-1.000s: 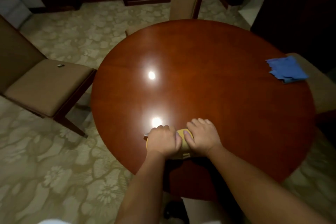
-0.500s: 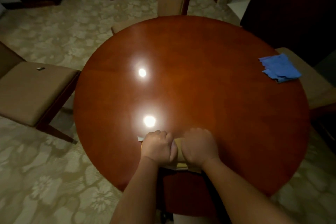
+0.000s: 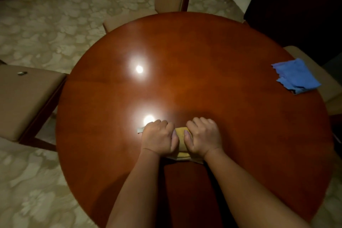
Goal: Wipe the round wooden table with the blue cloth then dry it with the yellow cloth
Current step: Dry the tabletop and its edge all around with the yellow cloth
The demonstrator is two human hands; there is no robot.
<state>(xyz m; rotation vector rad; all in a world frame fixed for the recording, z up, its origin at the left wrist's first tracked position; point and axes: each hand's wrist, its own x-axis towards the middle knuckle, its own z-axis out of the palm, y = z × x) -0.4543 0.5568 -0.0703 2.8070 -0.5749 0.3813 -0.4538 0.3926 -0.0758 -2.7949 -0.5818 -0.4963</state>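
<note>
We see our left hand and right hand side by side, fingers curled and gripping the yellow cloth pressed beneath and between them at six o'clock on the round wooden table, with the blue cloth lying well apart at three o'clock.

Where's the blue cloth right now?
In the head view the blue cloth lies crumpled at the far right edge of the round wooden table, beside a beige chair seat, well away from both hands.
</note>
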